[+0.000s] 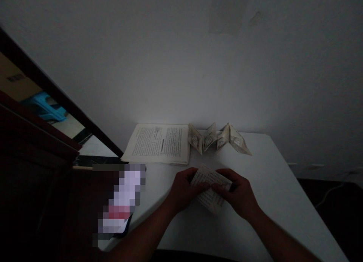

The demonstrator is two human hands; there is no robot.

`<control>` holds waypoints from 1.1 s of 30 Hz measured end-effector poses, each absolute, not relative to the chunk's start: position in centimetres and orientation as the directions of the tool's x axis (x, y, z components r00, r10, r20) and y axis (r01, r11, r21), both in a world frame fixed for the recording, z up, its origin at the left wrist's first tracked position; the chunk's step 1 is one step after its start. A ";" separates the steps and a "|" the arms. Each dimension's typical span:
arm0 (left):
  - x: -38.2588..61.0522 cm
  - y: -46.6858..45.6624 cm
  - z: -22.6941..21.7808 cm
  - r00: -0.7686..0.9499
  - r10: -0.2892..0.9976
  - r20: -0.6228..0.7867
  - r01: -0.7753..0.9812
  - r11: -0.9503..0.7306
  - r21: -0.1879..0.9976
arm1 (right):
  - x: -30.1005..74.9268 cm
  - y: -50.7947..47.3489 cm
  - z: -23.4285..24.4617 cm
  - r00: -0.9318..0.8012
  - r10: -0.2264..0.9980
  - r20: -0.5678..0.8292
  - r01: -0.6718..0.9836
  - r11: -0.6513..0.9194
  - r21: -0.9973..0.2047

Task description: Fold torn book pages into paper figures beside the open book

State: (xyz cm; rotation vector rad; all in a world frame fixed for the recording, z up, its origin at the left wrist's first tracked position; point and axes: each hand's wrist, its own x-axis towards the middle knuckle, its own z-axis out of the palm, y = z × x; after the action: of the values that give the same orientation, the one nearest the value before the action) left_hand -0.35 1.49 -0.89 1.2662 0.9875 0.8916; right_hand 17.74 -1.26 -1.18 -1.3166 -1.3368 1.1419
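Observation:
A folded sheet of printed paper point(211, 203) is held above the white table, tilted so that one corner points toward me. My left hand point(185, 188) grips its left side, thumb lying across the front and fingers behind. On the right side my right hand point(236, 188) holds it the same way, and the two thumb tips nearly meet at the middle. The fingers behind the paper are mostly hidden. Beyond my hands, several folded printed-paper pieces point(210, 137) stand in a zigzag row near the wall.
A stack of printed pages point(159, 142) lies at the back left of the white table point(263, 178). Along the left edge is a phone point(124, 201) with a blurred-out screen. A plain wall point(170, 65) rises behind. A dark-framed mirror or opening point(56, 88) stands left, showing a blue object point(47, 106).

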 end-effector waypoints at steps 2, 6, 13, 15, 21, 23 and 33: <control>-0.3 1.4 -0.9 0.336 0.937 -0.094 0.017 0.093 0.995 | 17.8 -1.2 -1.2 -0.021 1.000 -0.011 0.172 -0.007 -0.985; -0.3 1.4 -0.8 0.340 0.936 -0.089 -0.006 0.096 0.995 | 17.9 -1.2 -1.0 0.004 0.999 -0.048 0.201 -0.047 -0.978; -0.8 2.0 -1.0 0.380 0.910 -0.168 -0.079 0.213 0.974 | 18.4 -1.0 -0.7 -0.025 0.991 -0.132 0.038 -0.131 -0.991; -0.9 2.1 -0.9 0.373 0.908 -0.188 -0.040 0.218 0.975 | 18.6 -0.9 -0.6 -0.032 0.991 -0.132 0.044 -0.130 -0.991; -0.9 2.1 -0.3 0.232 0.958 -0.171 0.106 0.149 0.983 | 18.7 -0.8 -0.7 0.034 0.990 -0.138 0.055 -0.140 -0.989; -1.0 2.1 0.0 0.226 0.959 -0.168 0.088 0.152 0.984 | 18.8 -0.7 -0.7 0.013 0.989 -0.145 0.030 -0.145 -0.989; -1.2 2.1 -0.1 0.059 0.992 -0.114 -0.062 0.117 0.991 | 19.3 -0.8 -0.6 -0.048 0.997 -0.060 0.009 -0.060 -0.998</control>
State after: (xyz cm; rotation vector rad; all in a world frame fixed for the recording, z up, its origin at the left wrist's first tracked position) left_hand -1.19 2.15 -0.07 1.1019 1.1738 1.1144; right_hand 19.31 -0.76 -0.57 -1.2356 -1.2217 1.2856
